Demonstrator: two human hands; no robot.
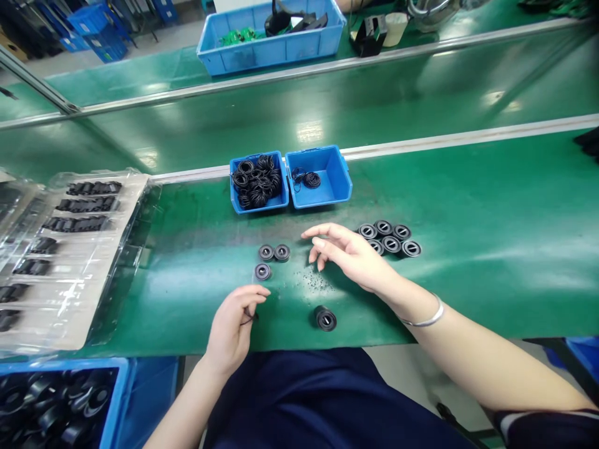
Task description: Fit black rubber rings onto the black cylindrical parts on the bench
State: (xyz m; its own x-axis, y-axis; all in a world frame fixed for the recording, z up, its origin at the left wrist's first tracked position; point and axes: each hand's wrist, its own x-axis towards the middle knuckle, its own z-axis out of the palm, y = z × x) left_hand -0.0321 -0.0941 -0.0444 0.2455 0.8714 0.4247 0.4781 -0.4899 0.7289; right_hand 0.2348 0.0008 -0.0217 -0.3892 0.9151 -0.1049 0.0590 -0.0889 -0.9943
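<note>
My left hand (234, 324) is near the table's front edge, its fingers pinched on a thin black ring (249, 315), partly hidden by the hand. My right hand (349, 252) hovers over the green table with its fingers apart and nothing in them. Below it lies a scatter of tiny dark bits (314, 279). One round black part (326, 318) with a pale slot in its face sits near the front edge, between my hands. Past my left hand are a few smaller round black parts (266, 252). Several slotted black parts (392, 244) cluster beside my right wrist.
A blue bin (234, 201) heaped with black rings stands beside another blue bin (327, 201) holding a few rings. Left are clear trays (84, 274) with rows of black pieces. A blue crate (122, 393) of black parts is lower left; another blue crate (276, 51) sits behind.
</note>
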